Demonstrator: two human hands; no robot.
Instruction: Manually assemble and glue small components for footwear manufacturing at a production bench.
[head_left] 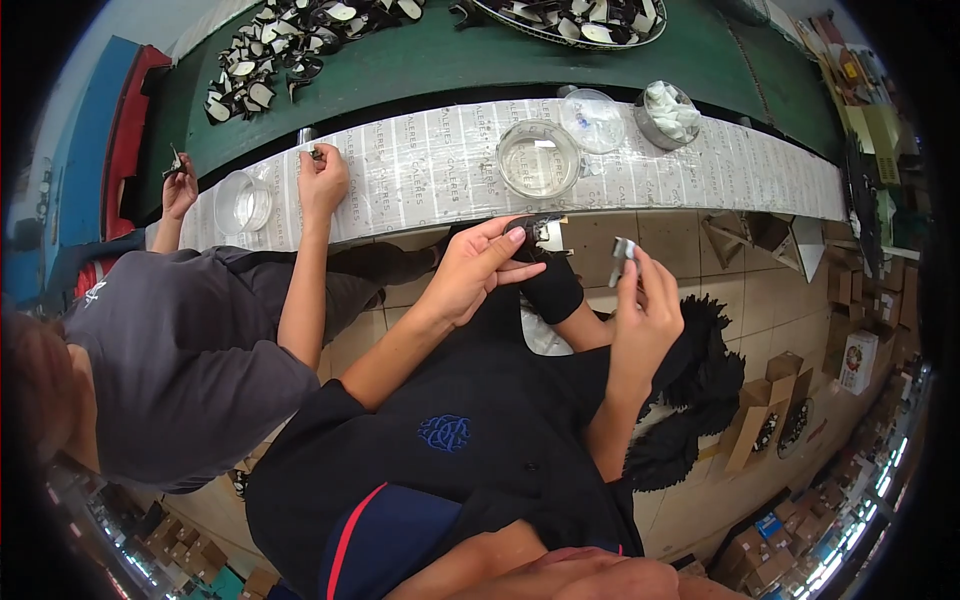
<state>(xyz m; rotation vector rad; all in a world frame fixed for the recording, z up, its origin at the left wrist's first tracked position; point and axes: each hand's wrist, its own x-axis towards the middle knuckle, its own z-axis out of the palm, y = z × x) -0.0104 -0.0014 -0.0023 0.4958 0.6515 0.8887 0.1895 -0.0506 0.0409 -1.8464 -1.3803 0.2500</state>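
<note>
My left hand is raised above my lap, just off the table's near edge. Its thumb and fingers are closed on a small black and white piece, white side partly showing. To the right of it, apart from that piece, my right hand pinches a small grey, folded-looking object between thumb and fingertips. Whether that object is cloth or metal I cannot tell. A round clear dish stands on the table beyond my left hand.
A co-worker sits at my left, holding small pieces above the table, beside another clear bowl. A clear lid and a container of white wads stand at the right. Behind lie a heap of black and white pieces and a filled tray.
</note>
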